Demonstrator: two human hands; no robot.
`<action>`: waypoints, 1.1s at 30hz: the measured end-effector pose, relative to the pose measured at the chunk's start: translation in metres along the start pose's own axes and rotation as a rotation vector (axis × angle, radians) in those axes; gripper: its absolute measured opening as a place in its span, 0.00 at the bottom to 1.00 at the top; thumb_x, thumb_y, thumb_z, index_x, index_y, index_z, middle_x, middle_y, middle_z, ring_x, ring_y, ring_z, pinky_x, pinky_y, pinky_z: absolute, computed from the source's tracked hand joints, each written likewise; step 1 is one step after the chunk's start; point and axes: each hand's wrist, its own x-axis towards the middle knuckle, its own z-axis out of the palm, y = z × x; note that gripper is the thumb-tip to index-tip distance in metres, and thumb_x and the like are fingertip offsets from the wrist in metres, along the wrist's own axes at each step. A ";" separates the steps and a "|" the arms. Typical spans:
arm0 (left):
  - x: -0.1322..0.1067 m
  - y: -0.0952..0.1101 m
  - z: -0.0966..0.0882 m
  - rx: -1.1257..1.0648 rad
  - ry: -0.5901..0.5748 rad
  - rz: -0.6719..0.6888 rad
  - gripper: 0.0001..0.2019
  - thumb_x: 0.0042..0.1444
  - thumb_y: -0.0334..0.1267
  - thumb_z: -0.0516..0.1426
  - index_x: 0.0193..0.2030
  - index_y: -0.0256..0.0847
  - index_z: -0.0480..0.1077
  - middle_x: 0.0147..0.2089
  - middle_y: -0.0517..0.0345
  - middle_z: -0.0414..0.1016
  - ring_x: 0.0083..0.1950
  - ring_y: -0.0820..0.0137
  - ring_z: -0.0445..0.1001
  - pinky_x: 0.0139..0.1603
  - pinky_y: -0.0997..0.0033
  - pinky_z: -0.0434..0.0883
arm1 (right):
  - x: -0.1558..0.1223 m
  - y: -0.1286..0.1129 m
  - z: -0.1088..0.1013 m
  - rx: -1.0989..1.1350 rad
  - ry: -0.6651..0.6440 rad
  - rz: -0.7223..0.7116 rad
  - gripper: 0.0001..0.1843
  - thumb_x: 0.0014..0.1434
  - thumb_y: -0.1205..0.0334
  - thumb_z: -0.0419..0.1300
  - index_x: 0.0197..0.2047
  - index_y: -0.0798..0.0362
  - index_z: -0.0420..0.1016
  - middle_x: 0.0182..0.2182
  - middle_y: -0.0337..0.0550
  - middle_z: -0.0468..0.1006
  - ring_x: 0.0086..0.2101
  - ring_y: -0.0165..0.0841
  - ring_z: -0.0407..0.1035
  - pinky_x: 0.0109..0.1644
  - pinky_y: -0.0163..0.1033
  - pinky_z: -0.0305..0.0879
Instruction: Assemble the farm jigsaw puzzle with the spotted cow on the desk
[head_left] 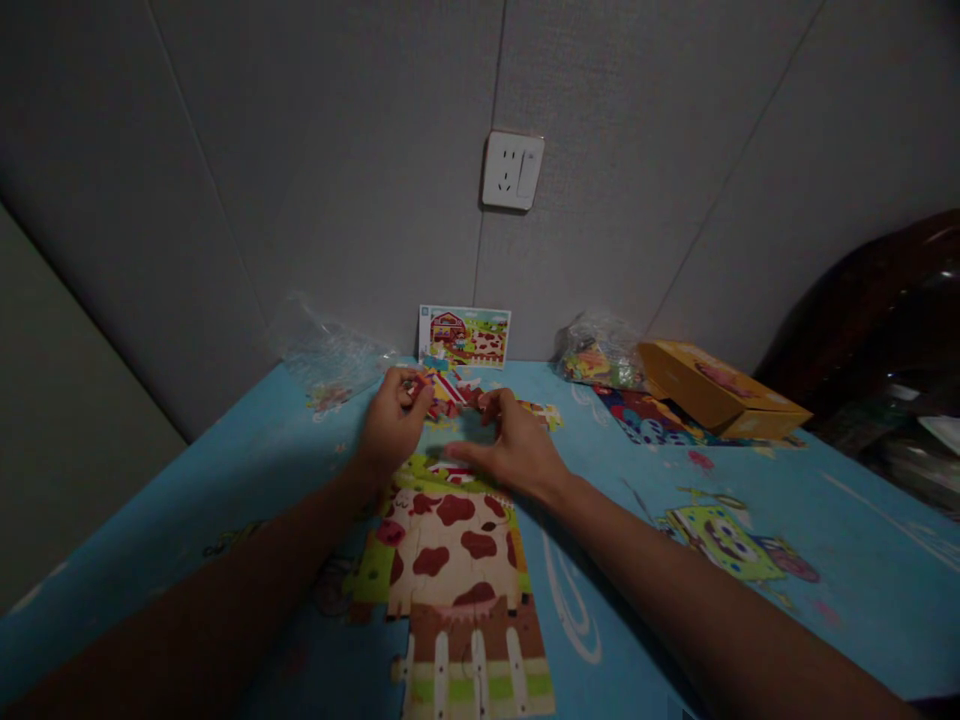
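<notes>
A partly joined jigsaw puzzle (457,545) with a spotted cow and a white fence lies in front of me. Beyond its upper edge is a heap of loose puzzle pieces (448,392) in red, white and yellow. My left hand (395,420) is closed at the left of this heap, its fingers pinching a small colourful puzzle piece (421,388). Over the top end of the joined part, my right hand (521,445) curves with thumb and fingers apart. Its fingertips are close to the loose pieces; whether they touch one is unclear.
A picture card (480,338) leans on the wall behind the pieces. Clear plastic packaging (330,350) lies at back left. A bag of pieces (600,355) and a yellow box (712,385) sit at back right. A blue patterned cloth (645,620) covers the table.
</notes>
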 end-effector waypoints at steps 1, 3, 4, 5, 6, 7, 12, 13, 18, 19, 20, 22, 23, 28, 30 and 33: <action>0.002 -0.004 -0.001 0.003 0.056 -0.017 0.10 0.58 0.43 0.56 0.42 0.42 0.61 0.29 0.62 0.74 0.31 0.69 0.77 0.33 0.74 0.70 | -0.002 -0.003 -0.001 -0.087 -0.077 -0.041 0.32 0.43 0.41 0.71 0.44 0.53 0.69 0.38 0.47 0.74 0.36 0.38 0.69 0.38 0.41 0.63; 0.005 -0.010 -0.003 0.043 0.117 -0.046 0.11 0.58 0.45 0.56 0.42 0.42 0.61 0.24 0.65 0.71 0.26 0.71 0.74 0.28 0.76 0.66 | -0.005 -0.007 -0.002 -0.193 -0.244 -0.148 0.30 0.45 0.41 0.70 0.43 0.53 0.74 0.41 0.50 0.73 0.40 0.41 0.69 0.42 0.43 0.64; 0.005 -0.010 -0.003 0.076 0.120 -0.055 0.11 0.58 0.45 0.56 0.41 0.42 0.61 0.22 0.66 0.69 0.24 0.71 0.72 0.26 0.77 0.64 | -0.005 -0.008 -0.002 -0.209 -0.307 -0.192 0.27 0.47 0.42 0.69 0.43 0.54 0.75 0.40 0.50 0.72 0.40 0.41 0.69 0.43 0.43 0.64; 0.004 -0.010 -0.003 0.112 0.107 -0.059 0.11 0.57 0.45 0.56 0.41 0.42 0.61 0.21 0.67 0.68 0.23 0.72 0.71 0.24 0.77 0.63 | -0.005 -0.008 -0.003 -0.206 -0.348 -0.222 0.25 0.48 0.44 0.69 0.42 0.54 0.76 0.40 0.49 0.72 0.40 0.40 0.69 0.43 0.42 0.64; 0.002 -0.009 -0.003 0.143 0.080 -0.063 0.10 0.57 0.44 0.56 0.40 0.42 0.61 0.20 0.67 0.68 0.22 0.72 0.70 0.24 0.77 0.62 | -0.004 -0.008 -0.003 -0.194 -0.364 -0.237 0.24 0.49 0.46 0.69 0.41 0.55 0.76 0.39 0.48 0.72 0.39 0.39 0.69 0.43 0.41 0.64; 0.001 -0.007 -0.002 0.169 0.046 -0.069 0.10 0.57 0.44 0.56 0.40 0.43 0.62 0.20 0.67 0.69 0.22 0.71 0.71 0.24 0.77 0.63 | -0.003 -0.008 -0.004 -0.177 -0.363 -0.238 0.22 0.49 0.47 0.69 0.40 0.55 0.76 0.38 0.47 0.73 0.38 0.37 0.68 0.42 0.40 0.63; -0.003 -0.003 -0.001 0.181 -0.072 -0.117 0.08 0.55 0.42 0.56 0.39 0.43 0.65 0.22 0.65 0.73 0.24 0.69 0.74 0.26 0.74 0.66 | 0.001 -0.002 -0.005 -0.016 -0.341 -0.171 0.20 0.45 0.56 0.71 0.40 0.54 0.71 0.29 0.37 0.72 0.27 0.29 0.64 0.32 0.34 0.58; -0.002 -0.004 -0.001 0.143 -0.090 -0.125 0.08 0.55 0.42 0.56 0.39 0.43 0.65 0.21 0.65 0.72 0.23 0.69 0.73 0.25 0.74 0.66 | 0.002 0.000 -0.006 0.012 -0.314 -0.170 0.18 0.47 0.59 0.70 0.40 0.53 0.71 0.28 0.36 0.72 0.26 0.29 0.64 0.31 0.34 0.57; -0.002 -0.002 -0.001 -0.015 -0.211 -0.105 0.10 0.57 0.45 0.54 0.40 0.41 0.66 0.21 0.66 0.67 0.22 0.71 0.68 0.24 0.74 0.64 | 0.007 0.010 -0.007 0.082 -0.052 -0.174 0.08 0.56 0.64 0.63 0.40 0.52 0.70 0.29 0.36 0.73 0.29 0.29 0.65 0.35 0.34 0.58; -0.004 0.002 0.000 -0.032 -0.251 -0.083 0.11 0.57 0.46 0.54 0.38 0.41 0.66 0.23 0.65 0.67 0.23 0.72 0.69 0.25 0.74 0.65 | 0.009 0.013 -0.006 0.098 -0.027 -0.166 0.08 0.57 0.63 0.63 0.40 0.52 0.70 0.30 0.36 0.74 0.29 0.29 0.65 0.36 0.35 0.58; -0.005 0.005 0.001 -0.044 -0.303 -0.063 0.11 0.57 0.47 0.53 0.36 0.40 0.66 0.24 0.64 0.67 0.25 0.72 0.69 0.26 0.74 0.65 | 0.010 0.015 -0.005 0.109 -0.014 -0.162 0.08 0.57 0.62 0.63 0.40 0.51 0.70 0.30 0.36 0.74 0.30 0.30 0.65 0.36 0.35 0.59; -0.008 0.011 0.003 -0.017 -0.408 -0.035 0.12 0.55 0.48 0.55 0.33 0.40 0.66 0.25 0.63 0.67 0.27 0.71 0.69 0.28 0.74 0.66 | 0.012 0.020 -0.004 0.101 -0.013 -0.176 0.07 0.58 0.61 0.63 0.40 0.52 0.70 0.31 0.38 0.75 0.32 0.31 0.66 0.39 0.36 0.60; -0.009 0.013 0.004 0.025 -0.433 -0.024 0.12 0.54 0.47 0.56 0.33 0.40 0.67 0.25 0.63 0.67 0.27 0.71 0.69 0.28 0.74 0.66 | 0.013 0.023 -0.004 0.080 -0.015 -0.189 0.08 0.58 0.60 0.63 0.40 0.52 0.70 0.33 0.39 0.75 0.34 0.32 0.67 0.41 0.37 0.61; 0.004 -0.001 -0.004 0.193 -0.140 -0.062 0.15 0.55 0.47 0.56 0.42 0.38 0.70 0.31 0.57 0.75 0.33 0.66 0.73 0.35 0.70 0.69 | 0.020 0.035 -0.016 -0.302 0.038 -0.033 0.22 0.57 0.57 0.63 0.53 0.55 0.72 0.49 0.55 0.74 0.49 0.45 0.65 0.52 0.47 0.60; 0.011 -0.010 -0.011 0.287 -0.027 -0.174 0.16 0.55 0.48 0.56 0.43 0.38 0.71 0.34 0.53 0.78 0.37 0.62 0.76 0.39 0.66 0.70 | 0.022 0.040 -0.022 -0.473 -0.020 0.135 0.25 0.57 0.53 0.62 0.55 0.55 0.73 0.52 0.59 0.72 0.51 0.51 0.63 0.52 0.52 0.59; 0.017 -0.016 -0.022 0.657 -0.027 -0.338 0.16 0.55 0.49 0.56 0.41 0.39 0.75 0.37 0.45 0.79 0.46 0.52 0.75 0.47 0.54 0.69 | 0.025 0.046 -0.028 -0.543 -0.137 0.254 0.24 0.57 0.47 0.60 0.52 0.54 0.75 0.50 0.59 0.73 0.50 0.53 0.64 0.50 0.53 0.59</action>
